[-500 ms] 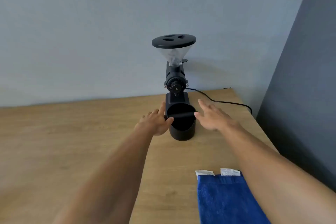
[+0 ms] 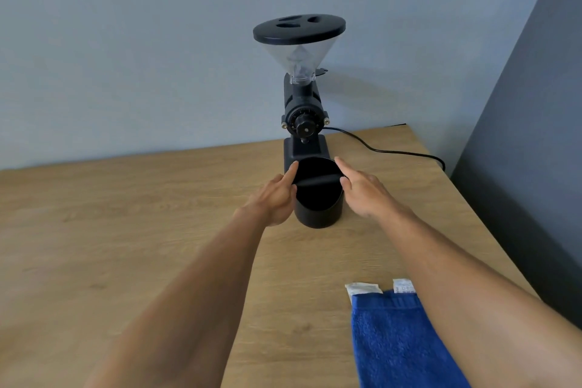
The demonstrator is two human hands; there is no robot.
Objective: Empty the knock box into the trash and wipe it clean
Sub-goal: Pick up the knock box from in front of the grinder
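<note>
A round black knock box [image 2: 318, 211] with a bar across its mouth stands on the wooden table [image 2: 126, 230], right in front of a black coffee grinder [image 2: 303, 110]. My left hand [image 2: 274, 198] lies against its left wall, index finger along the rim. My right hand [image 2: 362, 187] touches the right side of the rim, fingers spread. Both hands flank the box; it rests on the table. A blue towel [image 2: 396, 343] lies at the near right, partly under my right forearm. No trash bin is in view.
The grinder has a clear hopper with a black lid, and its black cord [image 2: 393, 151] runs right to the table's edge. A grey wall stands behind, a darker panel [image 2: 519, 167] along the right edge.
Both hands have closed in on the knock box and now touch its sides. The view has come nearer to the table.
</note>
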